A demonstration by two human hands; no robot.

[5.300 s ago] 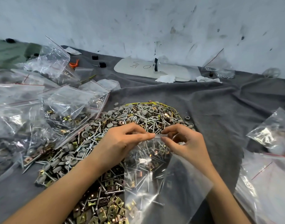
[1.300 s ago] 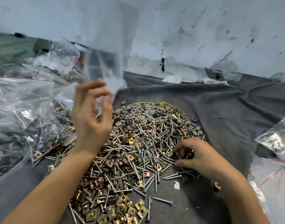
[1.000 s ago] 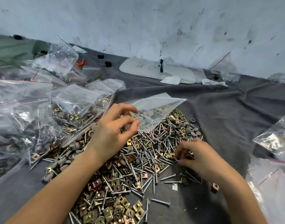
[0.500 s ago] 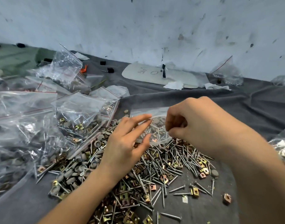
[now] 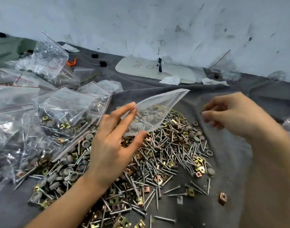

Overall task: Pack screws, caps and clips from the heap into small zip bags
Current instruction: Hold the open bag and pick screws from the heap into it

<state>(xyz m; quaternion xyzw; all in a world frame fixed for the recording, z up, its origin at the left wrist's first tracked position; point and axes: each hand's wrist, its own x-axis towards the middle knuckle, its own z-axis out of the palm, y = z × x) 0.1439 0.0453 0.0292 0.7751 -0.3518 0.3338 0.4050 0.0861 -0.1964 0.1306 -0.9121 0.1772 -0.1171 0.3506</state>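
Observation:
A heap (image 5: pixel 167 155) of silver screws, grey caps and brass clips lies on the grey cloth (image 5: pixel 236 163). My left hand (image 5: pixel 113 145) is raised over the heap's left part and pinches a small clear zip bag (image 5: pixel 159 109) between fingertips and thumb. The bag slants up to the right, and the heap shows through it. My right hand (image 5: pixel 231 116) hovers to the right of the bag, apart from it and blurred. Its fingers are loosely curled, and I see nothing in them.
Several filled zip bags (image 5: pixel 58 116) are piled at the left, overlapping the heap's edge. A white board (image 5: pixel 141 68) and paper scraps lie by the back wall. More clear bags (image 5: pixel 223 69) sit at the back right. Loose screws and clips (image 5: pixel 222 197) are scattered at the front right.
My right hand has drawn away to the right from the bag's mouth. The bag in my left hand has swung up and out to the right.

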